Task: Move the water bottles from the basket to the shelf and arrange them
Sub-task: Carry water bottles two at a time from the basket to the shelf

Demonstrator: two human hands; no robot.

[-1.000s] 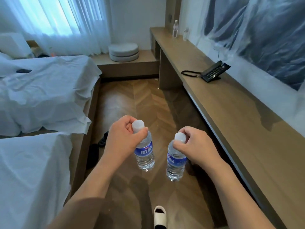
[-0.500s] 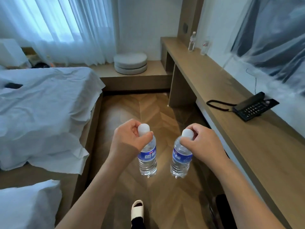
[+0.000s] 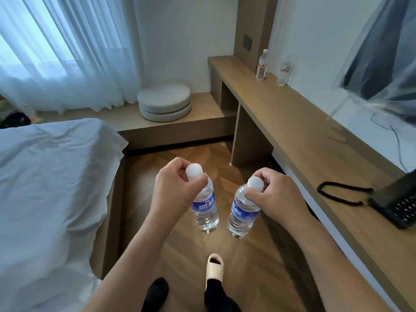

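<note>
Head view. Left hand (image 3: 177, 188) pinches the neck of one water bottle (image 3: 206, 210) just under its white cap, thumb and fingers curled round it; the bottle hangs below the hand, nearly upright. Right hand (image 3: 273, 197) grips a second water bottle (image 3: 242, 216) the same way, and that one tilts with its base toward the left. Both are carried over the wood floor (image 3: 180, 255), between the bed (image 3: 51, 188) and the long desk (image 3: 304, 140). The two bottles hang near each other, not touching. The basket is not in view.

Two more bottles (image 3: 261, 66) stand at the far end of the desk by the wall, well apart from the hands; that looks like the place to set these down.

Risks, as I judge them:
- Neck-only pinch, full bottles hanging: a swing while walking could slip one onto the floor.
- The bases could knock together, or strike the desk edge on the way up.
- A telephone (image 3: 396, 203) and its coiled cord (image 3: 342, 194) lie on the near desk; a low pass of the right hand could snag them.
- Setting down close to the standing pair could tip them.
</note>
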